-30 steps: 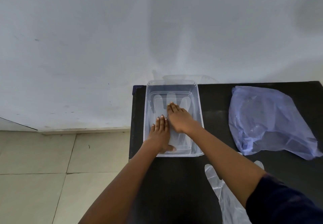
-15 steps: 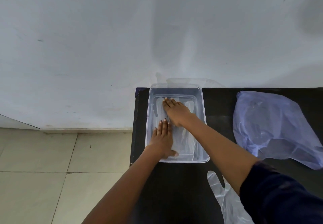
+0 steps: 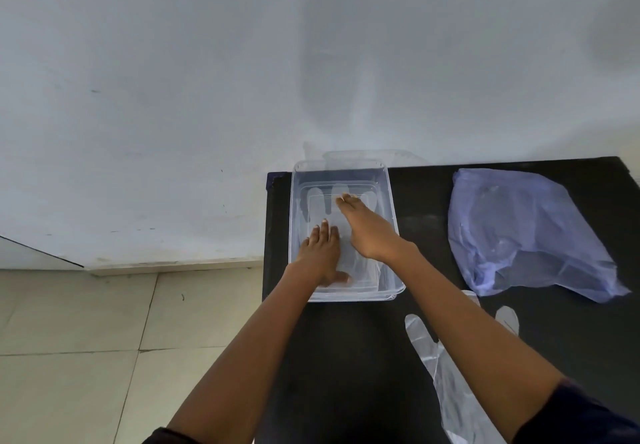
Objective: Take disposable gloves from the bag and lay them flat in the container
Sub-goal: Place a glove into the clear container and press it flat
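Observation:
A clear rectangular container (image 3: pixel 389 198) stands at the back left of the black table (image 3: pixel 346 357). A transparent disposable glove (image 3: pixel 317 201) lies flat inside it, fingers toward the wall. My left hand (image 3: pixel 320 253) presses flat on the glove's cuff end near the container's front. My right hand (image 3: pixel 367 229) lies flat on the glove's finger end, fingertips reaching toward the far wall. A bluish plastic bag (image 3: pixel 526 232) lies crumpled at the right. Another clear glove (image 3: pixel 446 374) lies on the table in front, partly under my right forearm.
A clear lid (image 3: pixel 374 156) leans against the white wall behind the container. The table's left edge drops to a beige tiled floor (image 3: pixel 86 339).
My right hand has slid along the glove toward the far end of the container, then eased back slightly. My left hand stays pressed near the front. The camera has shifted a little.

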